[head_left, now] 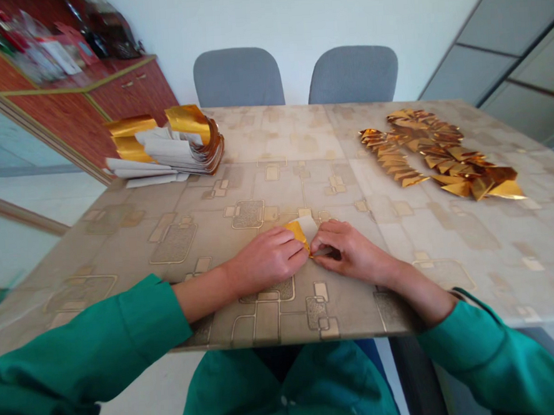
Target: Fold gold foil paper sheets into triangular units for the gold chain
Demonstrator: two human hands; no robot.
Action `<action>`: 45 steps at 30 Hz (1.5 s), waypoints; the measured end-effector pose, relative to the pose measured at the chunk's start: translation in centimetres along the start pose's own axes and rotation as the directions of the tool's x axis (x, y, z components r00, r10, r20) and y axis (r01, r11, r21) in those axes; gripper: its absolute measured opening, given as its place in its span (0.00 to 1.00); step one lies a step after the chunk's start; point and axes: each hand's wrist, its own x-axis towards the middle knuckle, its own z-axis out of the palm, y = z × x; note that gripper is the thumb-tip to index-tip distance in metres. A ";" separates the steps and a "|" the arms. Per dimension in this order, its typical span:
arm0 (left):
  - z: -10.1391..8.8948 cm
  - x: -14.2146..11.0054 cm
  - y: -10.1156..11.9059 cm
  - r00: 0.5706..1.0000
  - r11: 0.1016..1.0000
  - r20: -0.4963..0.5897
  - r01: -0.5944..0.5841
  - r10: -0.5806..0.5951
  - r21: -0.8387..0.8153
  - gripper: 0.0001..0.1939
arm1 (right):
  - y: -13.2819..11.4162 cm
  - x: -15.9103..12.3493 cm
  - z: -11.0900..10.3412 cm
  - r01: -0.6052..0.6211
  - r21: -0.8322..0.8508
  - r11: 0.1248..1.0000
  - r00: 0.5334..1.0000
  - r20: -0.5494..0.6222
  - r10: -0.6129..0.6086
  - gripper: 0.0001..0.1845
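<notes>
Hands pinch gold paper; cabinet packages blurred, unreadable.

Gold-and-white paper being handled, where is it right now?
In the head view, the gold-and-white paper is near the middle, over the near part of the patterned tablecloth, between the left hand and the right hand.

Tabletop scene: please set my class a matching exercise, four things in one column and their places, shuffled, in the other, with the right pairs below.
Things
1. Paper stack
2. Folded gold pieces
3. Small paper piece
4. Chairs

Places
A. Between the left hand and right hand
B. Beyond the far edge of the table
C. On the table's left side
D. On the table's right side

Pairs: 1-C, 2-D, 3-A, 4-B
</notes>
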 end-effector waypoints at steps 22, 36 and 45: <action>-0.8 -2.9 0.7 0.996 0.971 0.036 0.088 -0.081 -0.224 0.13 | 0.3 0.4 -0.9 0.044 0.051 0.998 0.997 0.066 -0.047 0.06; -1.3 -2.9 3.0 0.970 0.954 0.140 0.226 -0.201 -0.197 0.17 | 0.4 1.4 0.3 -0.138 0.032 0.990 0.990 0.021 0.138 0.09; -1.5 -3.0 3.3 0.962 0.951 0.184 0.238 -0.202 -0.198 0.20 | 0.0 1.4 0.5 -0.243 -0.004 0.970 0.970 0.011 0.243 0.08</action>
